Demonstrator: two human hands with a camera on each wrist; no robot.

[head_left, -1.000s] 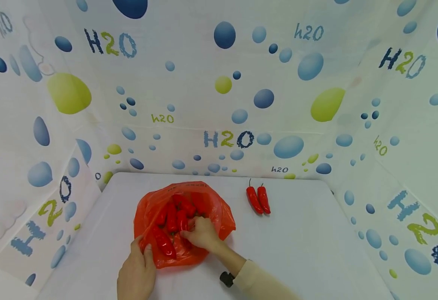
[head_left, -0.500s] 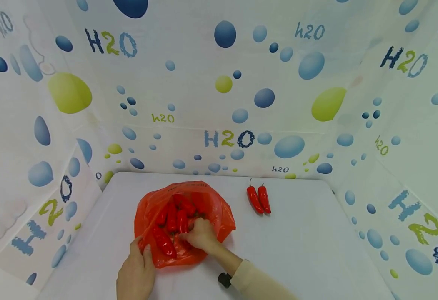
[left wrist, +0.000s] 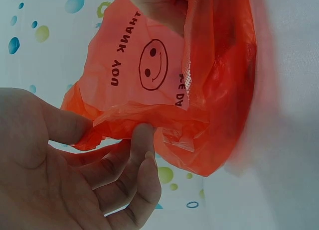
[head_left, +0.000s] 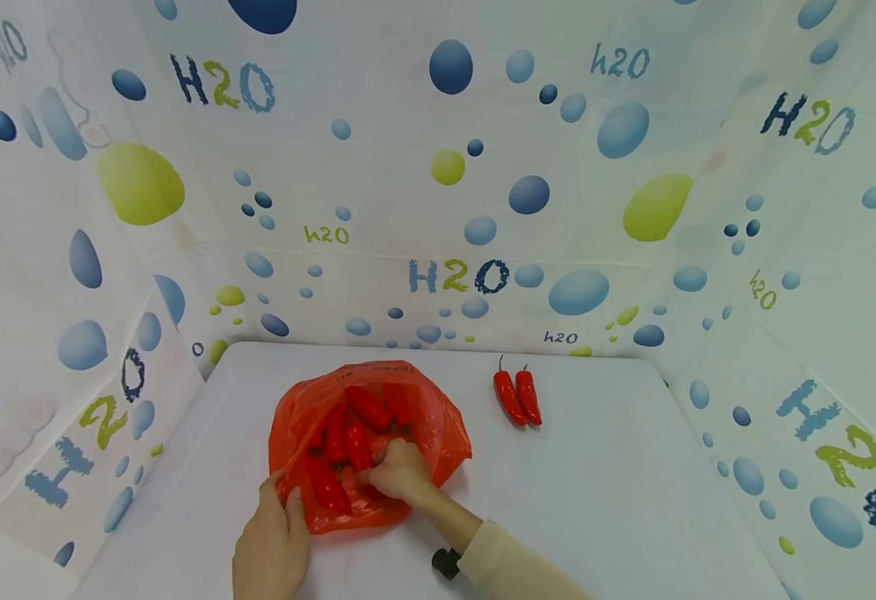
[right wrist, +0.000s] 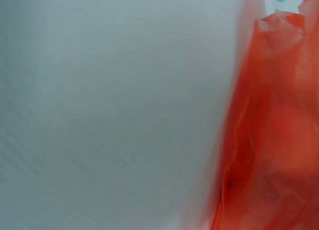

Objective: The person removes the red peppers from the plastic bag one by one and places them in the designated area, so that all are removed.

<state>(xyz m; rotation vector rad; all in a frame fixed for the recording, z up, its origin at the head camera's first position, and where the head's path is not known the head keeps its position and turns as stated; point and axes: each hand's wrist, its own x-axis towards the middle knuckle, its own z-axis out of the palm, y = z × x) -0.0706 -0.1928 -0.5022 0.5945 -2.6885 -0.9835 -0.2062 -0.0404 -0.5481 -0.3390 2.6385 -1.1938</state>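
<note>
A red plastic bag (head_left: 448, 433) lies open on the white table, with several red chili peppers (head_left: 336, 437) inside. My left hand (head_left: 271, 542) pinches the bag's near left rim between thumb and fingers. The left wrist view shows the same hand (left wrist: 65, 165) on the folded film, below the bag's printed smiley face (left wrist: 153, 65). Inside the mouth of the bag, my right hand (head_left: 400, 475) reaches down among the peppers. Its fingertips are hidden there, and I cannot tell whether they grip one. The right wrist view has only the bag's side (right wrist: 279, 140) and the tabletop.
Two more chili peppers, one on the left (head_left: 509, 400) and one on the right (head_left: 528, 398), lie side by side at the back of the table (head_left: 595, 483). Behind it hangs a white curtain (head_left: 392, 183) printed with drops and "H2O". A small black device (head_left: 445, 563) sits at my right wrist.
My right hand has sunk slightly deeper into the bag, and the peppers around its fingers have shifted. My left hand keeps its grip on the rim.
</note>
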